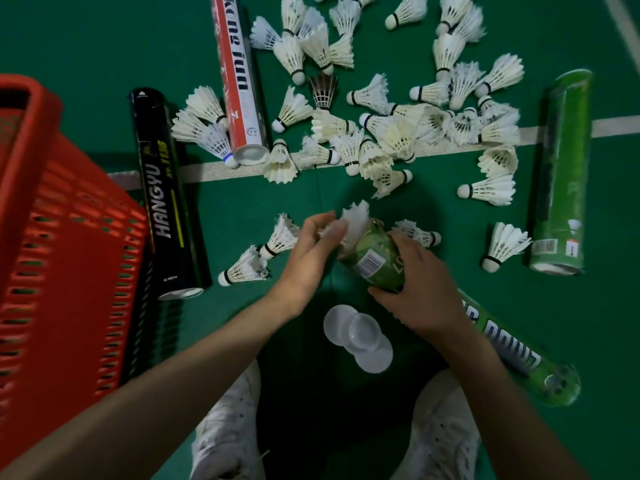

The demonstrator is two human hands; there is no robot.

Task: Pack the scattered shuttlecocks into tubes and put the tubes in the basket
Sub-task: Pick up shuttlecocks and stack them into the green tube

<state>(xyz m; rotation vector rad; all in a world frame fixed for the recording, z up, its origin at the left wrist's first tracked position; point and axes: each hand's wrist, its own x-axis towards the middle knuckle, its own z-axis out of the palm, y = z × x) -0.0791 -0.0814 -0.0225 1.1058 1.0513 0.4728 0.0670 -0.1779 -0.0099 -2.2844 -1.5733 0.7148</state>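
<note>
Green floor [86, 36]; left hand [308, 251] half hides shuttlecock [356, 220], right hand [420, 289] tube [375, 263].

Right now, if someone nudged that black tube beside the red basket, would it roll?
The black tube is a cylinder lying on its side on smooth floor, so it would probably roll. The red basket close beside it would likely stop it that way.
</note>
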